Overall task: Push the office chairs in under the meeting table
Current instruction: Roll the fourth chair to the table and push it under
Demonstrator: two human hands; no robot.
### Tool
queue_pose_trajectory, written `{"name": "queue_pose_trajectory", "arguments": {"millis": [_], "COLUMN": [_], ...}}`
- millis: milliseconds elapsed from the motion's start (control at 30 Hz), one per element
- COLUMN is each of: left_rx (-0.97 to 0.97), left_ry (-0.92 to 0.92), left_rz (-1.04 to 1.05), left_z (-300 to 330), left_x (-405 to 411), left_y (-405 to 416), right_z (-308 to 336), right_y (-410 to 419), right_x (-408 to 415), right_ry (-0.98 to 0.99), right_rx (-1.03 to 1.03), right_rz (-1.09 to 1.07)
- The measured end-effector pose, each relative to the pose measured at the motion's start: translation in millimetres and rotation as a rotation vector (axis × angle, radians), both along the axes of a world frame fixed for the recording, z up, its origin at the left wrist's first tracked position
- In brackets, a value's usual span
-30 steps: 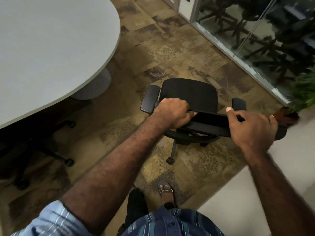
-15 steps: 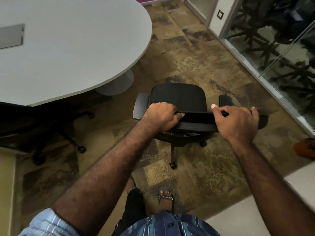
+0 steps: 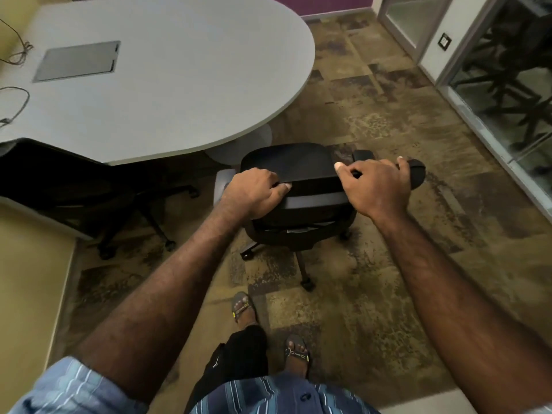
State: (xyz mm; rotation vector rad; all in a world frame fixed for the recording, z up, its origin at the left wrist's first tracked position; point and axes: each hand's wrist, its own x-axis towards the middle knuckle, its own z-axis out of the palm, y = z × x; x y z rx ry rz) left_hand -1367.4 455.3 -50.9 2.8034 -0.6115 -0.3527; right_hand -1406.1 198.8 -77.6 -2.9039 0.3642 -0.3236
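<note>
Chair [image 3: 286,162], black and on castors, stands on the patterned carpet [image 3: 388,264] just off the rounded near-right end of the grey table [image 3: 167,94], its seat facing that end and its front edge close to the table's pale round pedestal [image 3: 239,147]; the seat is not yet under the tabletop. Both hands grip the top of the backrest [image 3: 313,189], which is the part nearest the camera. Left hand [image 3: 254,194] is curled tightly over the backrest's left end, thumb lying along the top edge and fingers wrapped down out of sight behind it. Right hand [image 3: 376,186] is closed over the right end, thumb stretched left along the top rim and fingertips hooked over the far side. A grey-padded armrest [image 3: 221,186] shows just left of the left hand, and a black armrest [image 3: 416,174] juts out beyond the right hand. One castor leg [image 3: 303,270] points back toward the person's sandalled feet [image 3: 243,306], which stand on the carpet close behind the chair. A second black chair [image 3: 59,174] sits at the left, tucked partly under the table's near edge. On the tabletop lie a grey flap panel [image 3: 77,61] and thin cables [image 3: 15,49] at the far left. Glass partition [image 3: 507,100] runs along the right side, with dark chair shapes behind it.
</note>
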Motion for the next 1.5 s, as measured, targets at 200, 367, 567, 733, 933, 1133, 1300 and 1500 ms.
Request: {"name": "queue_pose_trajectory", "arguments": {"millis": [200,367,567,733,933,1133,1300,1500], "left_rx": [0.003,-0.008,-0.003,-0.008,-0.042,-0.053,-0.036,-0.054], "left_ry": [0.015,0.007,-0.032,-0.010,0.003,-0.021,-0.048,-0.058], "left_rz": [0.057,0.068,0.151,0.165,0.208,0.275,0.316,0.452], "left_z": [6.3,6.4,-1.1,-5.2,-8.8,-6.2,-4.0,0.5], "left_x": [17.6,45.1,68.2,88.4,106.6,119.6,123.6,130.4], "left_y": [24.6,54.9,80.7,95.5,113.2,118.6,123.4,109.3], "right_z": [-0.2,1.0,2.9,4.5,7.2,6.3,1.9,4.7], "right_y": [23.0,47.6,67.3,77.6,68.3,39.1,40.3,36.6], "right_x": [43.0,80.6,117.0,140.6,173.7,208.6,226.1,253.9], "right_ry": [0.072,0.122,0.191,0.224,0.230,0.076,0.076,0.074], "right_rx": [-0.030,-0.050,-0.078,-0.057,0.052,0.056,0.056,0.099], "right_rz": [0.110,0.188,0.316,0.406,0.565,0.536,0.570,0.636]}}
